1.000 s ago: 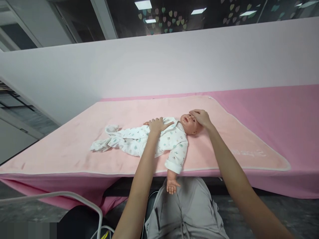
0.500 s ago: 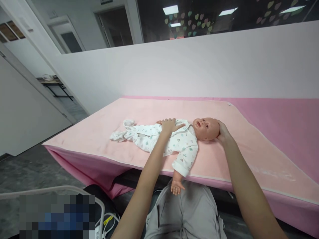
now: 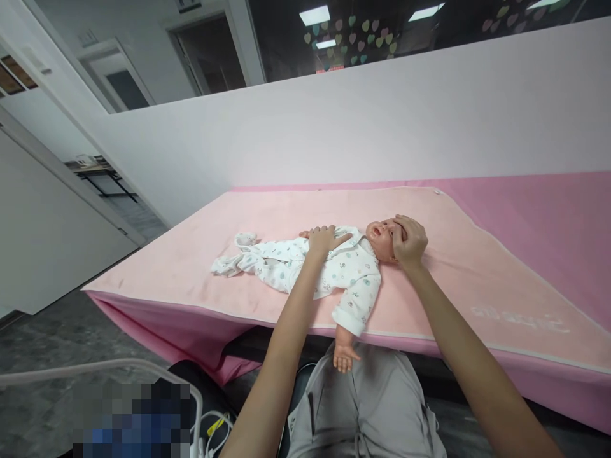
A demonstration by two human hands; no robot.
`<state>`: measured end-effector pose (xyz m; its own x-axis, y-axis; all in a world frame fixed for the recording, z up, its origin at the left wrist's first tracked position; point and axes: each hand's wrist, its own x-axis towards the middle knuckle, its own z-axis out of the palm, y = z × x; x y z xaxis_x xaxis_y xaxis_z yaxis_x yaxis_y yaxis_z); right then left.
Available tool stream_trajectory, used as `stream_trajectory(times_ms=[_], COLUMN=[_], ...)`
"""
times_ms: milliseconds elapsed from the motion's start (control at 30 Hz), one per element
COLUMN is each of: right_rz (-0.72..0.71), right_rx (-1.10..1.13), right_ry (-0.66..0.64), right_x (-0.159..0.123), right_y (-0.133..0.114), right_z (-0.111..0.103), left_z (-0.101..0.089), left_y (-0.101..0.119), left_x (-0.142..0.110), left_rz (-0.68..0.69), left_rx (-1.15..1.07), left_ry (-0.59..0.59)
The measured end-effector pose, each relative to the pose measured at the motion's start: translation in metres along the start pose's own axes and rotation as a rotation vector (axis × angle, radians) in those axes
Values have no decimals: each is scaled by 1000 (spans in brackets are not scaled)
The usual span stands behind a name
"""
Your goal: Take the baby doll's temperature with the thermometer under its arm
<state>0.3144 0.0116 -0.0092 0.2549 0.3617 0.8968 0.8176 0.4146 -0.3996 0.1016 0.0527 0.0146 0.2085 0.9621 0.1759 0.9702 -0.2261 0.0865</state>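
A baby doll (image 3: 334, 267) in a white patterned sleepsuit lies on its back on a pale pink blanket (image 3: 458, 267), head to the right. One doll arm hangs over the table's near edge. My left hand (image 3: 324, 238) rests flat on the doll's chest, fingers spread. My right hand (image 3: 408, 242) lies over the doll's head (image 3: 379, 234), fingers curved across its forehead and eyes.
The blanket covers a table draped in a darker pink cloth (image 3: 548, 203) against a white partition wall. A white metal frame (image 3: 109, 372) and cables stand at the lower left. My lap in grey trousers (image 3: 363, 407) sits below the table edge. A doorway is at the far left.
My right hand moved from the back of the doll's head to over its forehead and eyes. My left hand stayed on the chest. The camera shifted slightly.
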Motion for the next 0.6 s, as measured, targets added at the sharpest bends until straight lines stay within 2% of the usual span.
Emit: stream_trajectory(times_ms=[167,400,500,600], right_rz=[126,502,746,1082], right_rx=[54,179,265,470], right_ry=[30,50,96,75], right_x=[-1,-1,0,0], right_y=[1,1,2,8], right_z=[3,2,5,9], left_z=[1,-2,-1,0], left_y=[0,0,0,-1], left_x=[-1,-3,-3,-1], left_rz=[15,-1,-2,0], left_rx=[0,8,16,21], left_ry=[26,40,41,42])
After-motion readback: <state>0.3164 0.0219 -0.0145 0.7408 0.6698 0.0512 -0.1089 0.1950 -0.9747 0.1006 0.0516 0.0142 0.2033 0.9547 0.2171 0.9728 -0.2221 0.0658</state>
